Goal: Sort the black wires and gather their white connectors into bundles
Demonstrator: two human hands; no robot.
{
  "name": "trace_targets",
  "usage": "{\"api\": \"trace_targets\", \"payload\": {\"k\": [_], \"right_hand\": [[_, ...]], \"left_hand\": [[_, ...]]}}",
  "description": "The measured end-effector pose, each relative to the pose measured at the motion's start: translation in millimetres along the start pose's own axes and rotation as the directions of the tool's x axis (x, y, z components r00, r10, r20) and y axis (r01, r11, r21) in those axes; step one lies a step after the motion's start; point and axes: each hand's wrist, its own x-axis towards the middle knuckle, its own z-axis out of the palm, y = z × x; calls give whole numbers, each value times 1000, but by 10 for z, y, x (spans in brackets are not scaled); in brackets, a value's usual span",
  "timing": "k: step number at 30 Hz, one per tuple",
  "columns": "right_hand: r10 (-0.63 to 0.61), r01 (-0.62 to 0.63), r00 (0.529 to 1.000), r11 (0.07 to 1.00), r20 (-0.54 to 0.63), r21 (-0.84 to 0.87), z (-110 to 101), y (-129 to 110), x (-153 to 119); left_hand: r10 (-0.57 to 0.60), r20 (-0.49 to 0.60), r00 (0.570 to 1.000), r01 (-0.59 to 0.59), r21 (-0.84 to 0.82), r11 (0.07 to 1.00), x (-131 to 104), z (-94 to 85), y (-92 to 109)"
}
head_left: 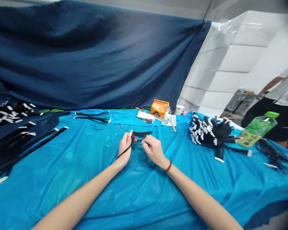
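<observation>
The left hand (125,148) holds a black wire bundle (142,134) just above the blue surface (144,191), near the middle. Its fingers are closed around the bundle near a white end piece (131,133). The bundle's long way goes from side to side. The white end is on the left, and the loose black wires point to the right, almost flat. One dark strip (124,152) slants down and left across the left hand.

The right hand (154,149) is just beside the wires, with a brown band (168,166) on its wrist. Its thumb and first finger are close together, but I cannot tell if they pinch a wire.

Farther back, a small wire set (93,117) lies from left to right with white tips at both sides. An orange bag (159,108) stands behind the hands, with a white box (146,117) in front of it. To the right are a big wire pile (206,127) and a green-capped bottle (259,128).
</observation>
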Motion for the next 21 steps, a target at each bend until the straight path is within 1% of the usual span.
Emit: {"api": "trace_targets", "payload": {"k": [7, 10, 13, 17, 21], "right_hand": [[78, -81, 996, 991, 36, 110, -40, -3, 18], [111, -122, 992, 976, 67, 180, -74, -5, 36], [124, -140, 988, 966, 87, 216, -88, -1, 53], [128, -144, 987, 973, 102, 178, -75, 7, 64], [77, -84, 993, 993, 89, 77, -68, 11, 50]], "left_hand": [[5, 25, 1000, -6, 46, 999, -2, 2, 32], [-8, 55, 998, 5, 66, 998, -9, 7, 53], [-27, 94, 995, 21, 65, 998, -15, 7, 76], [-39, 132, 991, 29, 81, 996, -17, -4, 104], [2, 127, 992, -28, 199, 980, -29, 10, 133]]}}
